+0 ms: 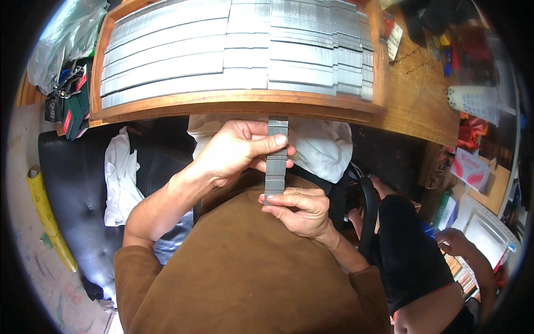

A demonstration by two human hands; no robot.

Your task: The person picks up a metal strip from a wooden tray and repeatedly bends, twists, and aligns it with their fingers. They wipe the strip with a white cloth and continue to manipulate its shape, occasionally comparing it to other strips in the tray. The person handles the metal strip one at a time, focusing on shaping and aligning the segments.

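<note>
My left hand [236,147] is closed on the upper part of a narrow column of thin grey metal slips [275,166], thumb across its face and fingertips showing at its right side. At the lower end, my right hand [303,212] pinches the same column between thumb and fingers. The column stands lengthwise in front of my brown shirt, its top close to the front edge of a wooden tray [233,102]. Rows of similar thin grey metal slips [167,53], packed tightly and in different lengths, fill that tray.
Right of the tray lies a wooden tabletop [420,103] with a patterned cup [471,99]. Plastic bags [67,39] and dark green boxes [77,111] sit at the left. A black padded seat [78,206] and white cloths [120,178] are below. Another person's hand [453,242] is at the right.
</note>
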